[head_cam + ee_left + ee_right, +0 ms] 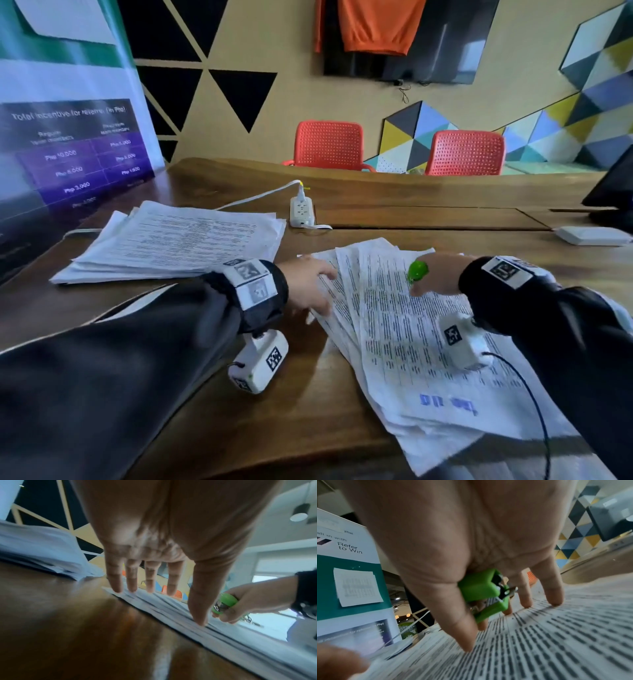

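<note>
A fanned sheaf of printed sheets (pixel 404 329) lies on the wooden table (pixel 281 404) in front of me. My left hand (pixel 308 287) has straight, spread fingers; its fingertips (pixel 118 589) and thumb touch the sheaf's left edge (pixel 154 604). My right hand (pixel 435 274) hovers over the top sheet (pixel 556 635) and holds a small green stapler (pixel 417 270) between thumb and palm. In the right wrist view the stapler (pixel 481 592) shows its metal mouth, and the other fingers (pixel 554 588) reach down to the paper. The stapler (pixel 224 603) also shows in the left wrist view.
A second, thicker stack of papers (pixel 178 240) lies at the left rear. A white power strip (pixel 301 212) with its cord sits behind it. A printed banner (pixel 68 137) stands at the left, a dark screen (pixel 613 192) and a white device (pixel 592 235) at the right. Two red chairs (pixel 329 145) stand across the table.
</note>
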### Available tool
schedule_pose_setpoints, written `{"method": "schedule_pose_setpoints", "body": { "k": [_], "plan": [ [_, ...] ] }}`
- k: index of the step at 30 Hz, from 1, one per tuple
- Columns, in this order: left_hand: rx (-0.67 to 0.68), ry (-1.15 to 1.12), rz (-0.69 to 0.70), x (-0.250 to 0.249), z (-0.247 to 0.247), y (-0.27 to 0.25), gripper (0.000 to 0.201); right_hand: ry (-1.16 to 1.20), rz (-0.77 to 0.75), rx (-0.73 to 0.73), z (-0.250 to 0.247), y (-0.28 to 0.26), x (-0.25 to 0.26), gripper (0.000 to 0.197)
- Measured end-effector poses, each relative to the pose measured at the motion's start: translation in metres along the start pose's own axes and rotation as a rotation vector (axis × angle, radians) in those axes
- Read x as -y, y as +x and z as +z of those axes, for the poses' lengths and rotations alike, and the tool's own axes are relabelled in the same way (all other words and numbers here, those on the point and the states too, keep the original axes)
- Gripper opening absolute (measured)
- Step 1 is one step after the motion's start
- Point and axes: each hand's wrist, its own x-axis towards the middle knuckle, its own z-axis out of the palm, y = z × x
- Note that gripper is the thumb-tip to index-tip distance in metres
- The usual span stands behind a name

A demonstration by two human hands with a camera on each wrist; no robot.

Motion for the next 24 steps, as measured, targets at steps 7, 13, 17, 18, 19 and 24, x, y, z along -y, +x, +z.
{"method": "schedule_pose_setpoints", "body": {
  "k": [7,13,17,18,19,24],
  "plan": [
    [0.110,0.399,0.141,-0.023,0.007,-0.019,0.079,0.010,-0.133,0.014,0.005,0.001,0.025,0.030],
    [0.012,0.542,0.103,-0.015,0.005,-0.045,0.077,0.097,-0.196,-0.013,0.007,0.006,0.047,0.026],
    [-0.044,0.570,0.267,-0.017,0.008,-0.058,0.056,0.084,-0.195,-0.022,0.009,0.009,0.056,0.026],
    [-0.029,0.546,0.328,-0.018,0.010,-0.059,0.048,0.090,-0.193,-0.031,0.010,0.011,0.057,0.027],
    [-0.005,0.507,0.375,-0.018,0.011,-0.060,0.041,0.098,-0.188,-0.033,0.010,0.011,0.059,0.027],
    [0.135,0.254,0.379,-0.023,0.018,-0.071,0.057,0.110,-0.202,-0.039,0.011,0.011,0.060,0.027]
  ]
}}
